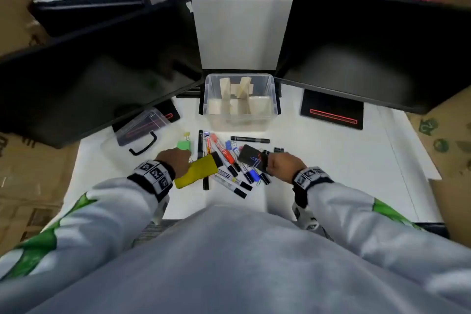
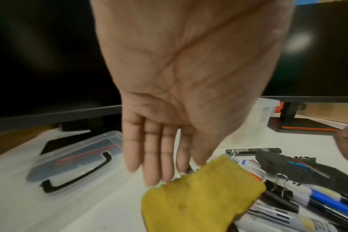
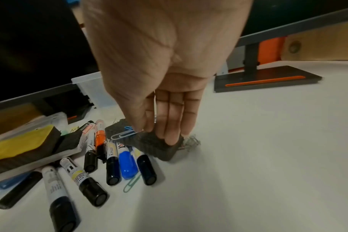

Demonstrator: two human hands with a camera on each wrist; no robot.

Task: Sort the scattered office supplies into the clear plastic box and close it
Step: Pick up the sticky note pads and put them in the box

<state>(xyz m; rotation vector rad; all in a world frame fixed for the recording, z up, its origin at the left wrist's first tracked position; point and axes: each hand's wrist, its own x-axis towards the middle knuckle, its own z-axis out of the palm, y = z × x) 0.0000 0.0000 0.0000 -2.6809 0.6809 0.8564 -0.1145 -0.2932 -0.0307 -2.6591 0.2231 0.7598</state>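
On the white table point(image 1: 318, 160) a clear plastic box point(image 1: 239, 102) stood open between the bases of two black monitors point(image 1: 102, 71), with pale wooden blocks point(image 1: 238, 99) inside it. Its clear lid with a black handle point(image 1: 139, 132) lay flat to the left, partly under the left monitor's edge. In front of the box lay a heap of scattered marker pens point(image 1: 221, 158) with black, blue and orange caps, mixed with paper clips and binder clips; one black marker point(image 1: 249, 139) lay apart, crosswise, just before the box. The left hand point(image 2: 169, 109) hung over the left edge of the heap with its fingers straight and together, its grip closed on nothing, the fingertips just beside a yellow-topped whiteboard eraser point(image 2: 201, 194) that rested on some of the pens. A green sticky-note pad point(image 1: 184, 146) lay beyond that hand, near a yellow binder clip point(image 1: 188, 135). The right hand point(image 3: 165, 81) reached down onto a black foam eraser point(image 3: 149, 141) at the right side of the heap, its fingers point(image 3: 174, 125) pressed against the block's near end and the thumb on its top, so the grip was clamped on it; a blue paper clip point(image 3: 123, 134) lay on the eraser's top, and a tangle of wire clips point(image 3: 192, 140) sat just behind it. A green paper clip point(image 3: 131, 182) lay on the table among the marker caps. The right monitor's black base with an orange stripe point(image 3: 266, 79) stood well apart to the right. Cardboard boxes point(image 1: 23, 20) flanked the table.
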